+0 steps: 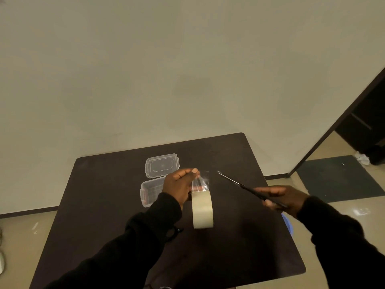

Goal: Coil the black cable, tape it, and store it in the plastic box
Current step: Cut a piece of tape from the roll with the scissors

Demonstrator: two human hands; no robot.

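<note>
My left hand (179, 184) is raised above the dark table (104, 205) and pinches a pulled-out strip of clear tape (200, 182). The tape roll (202, 209) hangs from that strip just below the hand. My right hand (281, 198) grips black scissors (245, 187) whose blades point up and left toward the tape strip, a short gap away. The clear plastic box (149, 191) stands open on the table behind my left hand, partly hidden by it. Its clear lid (162, 165) lies flat just beyond it. The black cable is not visible.
The table's far edge meets a plain wall. A blue object (288, 225) peeks out past the table's right edge under my right wrist. Tiled floor and a dark doorway (366, 122) lie to the right.
</note>
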